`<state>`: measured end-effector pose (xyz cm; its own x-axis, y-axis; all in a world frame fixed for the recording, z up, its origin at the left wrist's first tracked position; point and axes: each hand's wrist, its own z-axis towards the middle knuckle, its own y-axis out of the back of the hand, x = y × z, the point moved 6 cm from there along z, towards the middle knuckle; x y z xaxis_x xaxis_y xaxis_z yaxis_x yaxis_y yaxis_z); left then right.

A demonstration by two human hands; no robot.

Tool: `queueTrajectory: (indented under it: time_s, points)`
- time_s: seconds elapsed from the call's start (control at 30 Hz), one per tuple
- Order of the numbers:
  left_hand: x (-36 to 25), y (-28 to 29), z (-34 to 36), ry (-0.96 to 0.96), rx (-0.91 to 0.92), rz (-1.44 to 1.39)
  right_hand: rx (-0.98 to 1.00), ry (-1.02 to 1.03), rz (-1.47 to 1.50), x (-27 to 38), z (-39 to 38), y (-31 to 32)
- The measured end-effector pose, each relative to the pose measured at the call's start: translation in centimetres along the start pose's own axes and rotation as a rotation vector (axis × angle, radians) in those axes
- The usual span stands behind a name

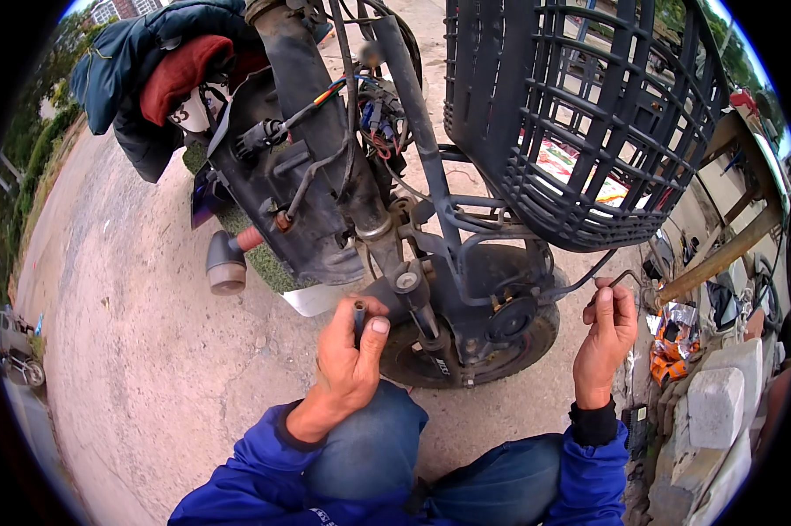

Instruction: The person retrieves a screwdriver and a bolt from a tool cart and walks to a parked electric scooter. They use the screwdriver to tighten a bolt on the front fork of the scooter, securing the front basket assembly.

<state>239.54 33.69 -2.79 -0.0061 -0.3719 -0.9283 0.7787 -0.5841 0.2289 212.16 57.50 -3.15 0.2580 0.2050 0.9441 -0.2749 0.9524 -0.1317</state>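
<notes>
My left hand is closed around a short dark metal cylinder with a hollow top, just left of the scooter's front fork. My right hand pinches a thin bent L-shaped metal tool, right of the front wheel. Between and above my hands are the scooter's steering column, a black horn and exposed wires. A black grid basket is fixed at the upper right. My bent knees in jeans are below my hands.
Opened black body panels and draped dark and red clothing are at the upper left. Along the right edge stand a rusty metal frame, orange wrappers and concrete blocks. Pale pavement spreads to the left.
</notes>
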Motion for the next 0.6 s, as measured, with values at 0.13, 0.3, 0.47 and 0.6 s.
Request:
queueTrajectory:
  time_s: [0.13, 0.3, 0.47, 0.6]
  points:
    - [-0.9, -0.3, 0.1, -0.113, 0.012, 0.042, 0.228, 0.272, -0.342, 4.3, -2.5, -2.4]
    - [-1.6, -0.5, 0.0, -0.185, 0.020, 0.064, 0.457, 0.628, -0.496, 10.0, -2.9, -7.7]
    - [-2.1, -0.6, -0.2, -0.214, 0.047, 0.034, 0.445, 0.608, -0.215, 10.6, -2.5, -11.3]
    - [-2.2, 0.1, -0.3, -0.193, 0.058, 0.025, 0.537, 0.663, -0.450, 9.8, -2.6, -12.8]
